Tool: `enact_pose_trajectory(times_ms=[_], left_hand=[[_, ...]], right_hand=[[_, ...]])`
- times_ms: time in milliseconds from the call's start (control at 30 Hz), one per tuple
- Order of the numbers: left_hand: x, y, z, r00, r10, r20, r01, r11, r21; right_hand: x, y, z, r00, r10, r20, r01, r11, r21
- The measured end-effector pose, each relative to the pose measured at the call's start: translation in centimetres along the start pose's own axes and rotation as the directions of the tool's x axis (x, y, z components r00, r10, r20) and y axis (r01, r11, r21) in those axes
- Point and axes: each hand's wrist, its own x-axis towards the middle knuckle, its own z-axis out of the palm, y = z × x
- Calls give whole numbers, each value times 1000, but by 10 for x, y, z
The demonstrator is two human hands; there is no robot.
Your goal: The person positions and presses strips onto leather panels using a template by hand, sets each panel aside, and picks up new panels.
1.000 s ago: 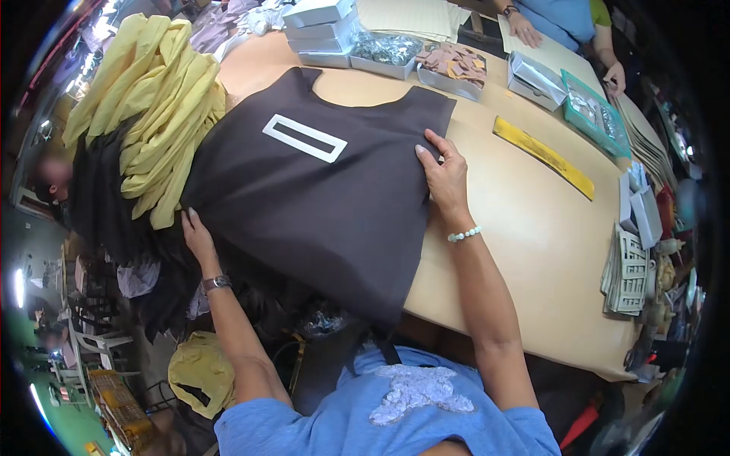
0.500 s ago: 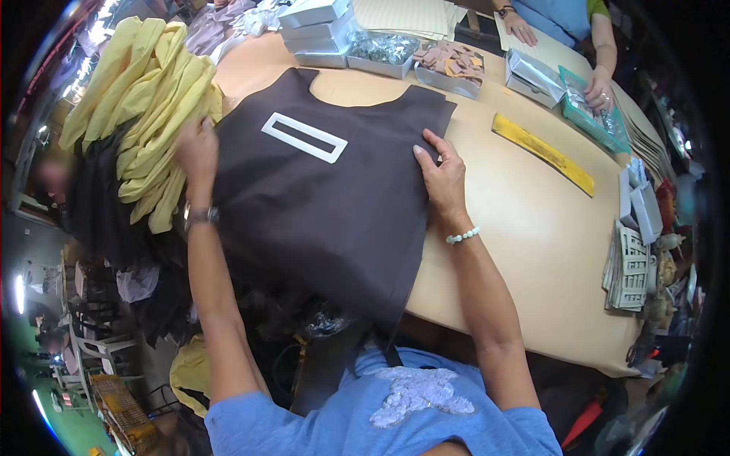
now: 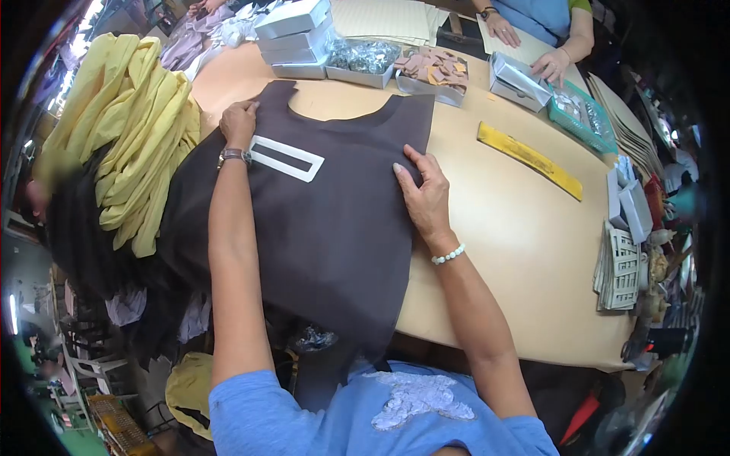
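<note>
A dark fabric garment piece (image 3: 334, 220) with a curved neckline lies spread over the table and hangs past its near edge. My left hand (image 3: 239, 123) is closed on its upper left edge, near the shoulder, fingers curled down onto the cloth. My right hand (image 3: 426, 194) rests at the garment's right side with thumb and fingers apart. A white rectangular frame (image 3: 313, 169) with a long slot lies on the fabric below the neckline; my left wrist is beside its left end.
Yellow fabric (image 3: 137, 129) is heaped at the left. White boxes (image 3: 295, 34), a box of brown pieces (image 3: 433, 72) and a green basket (image 3: 582, 118) line the far side. A yellow curved strip (image 3: 530, 161) lies right of the garment. A co-worker's hand (image 3: 551, 67) is near the basket.
My left hand has moved from beside the yellow heap onto the garment's upper left edge. That side of the cloth now spreads farther left. The co-worker's hand has moved off the basket.
</note>
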Motion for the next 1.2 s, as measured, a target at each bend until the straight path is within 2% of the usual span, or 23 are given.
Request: enact_pose_trajectory(times_ms=[67, 100, 200, 300, 400, 533, 667, 700, 800, 833, 900, 1000, 1067, 1100, 1133, 1200], left_hand=[[4, -6, 3, 989, 99, -113, -97, 995, 17], [5, -7, 1, 986, 120, -116, -119, 993, 13], [5, -4, 4, 999, -36, 21, 37, 999, -16], [13, -18, 4, 986, 62, 152, -50, 995, -86], [17, -18, 1, 982, 42, 185, -30, 997, -67], [21, -10, 0, 991, 20, 133, -20, 1000, -4], [35, -16, 4, 971, 177, -160, -174, 984, 34], [42, -18, 1, 978, 177, -107, -180, 984, -15], [52, -25, 7, 958, 266, -111, -248, 957, 149], [44, -14, -4, 960, 257, -110, -244, 963, 118], [21, 16, -22, 965, 239, -111, -235, 971, 55], [-27, 48, -51, 959, 267, 90, -272, 961, 43], [-71, 72, -65, 944, 263, 200, -261, 965, -37], [-84, 71, -58, 929, 268, 255, -280, 960, 10], [-93, 71, -49, 911, 268, 313, -301, 952, 61], [-104, 68, -42, 901, 282, 329, -334, 936, 113]], right_hand=[[0, 0, -1, 1000, 13, 9, -13, 1000, 12], [0, 0, -1, 1000, 22, 14, -22, 999, 26], [3, 5, 2, 1000, -7, 25, 8, 999, -38], [9, 1, 1, 999, -41, 32, 45, 987, -152], [15, -7, -3, 996, -72, 56, 84, 962, -258], [26, -3, -5, 991, -42, 125, 80, 946, -315], [35, -3, -3, 990, -36, 139, 87, 922, -376], [38, -3, -2, 988, -24, 156, 84, 915, -395], [40, 0, 4, 986, -9, 169, 90, 875, -476], [40, 1, 7, 986, -11, 168, 96, 857, -507], [39, 3, 7, 986, -27, 163, 107, 856, -506], [39, 0, 7, 985, -20, 171, 103, 864, -493], [40, 1, 5, 984, -19, 177, 101, 875, -473], [39, 5, 6, 990, -108, 91, 136, 908, -397], [37, 7, 2, 997, -74, 39, 82, 956, -283], [33, 9, -10, 998, 7, -55, -9, 999, -38]])
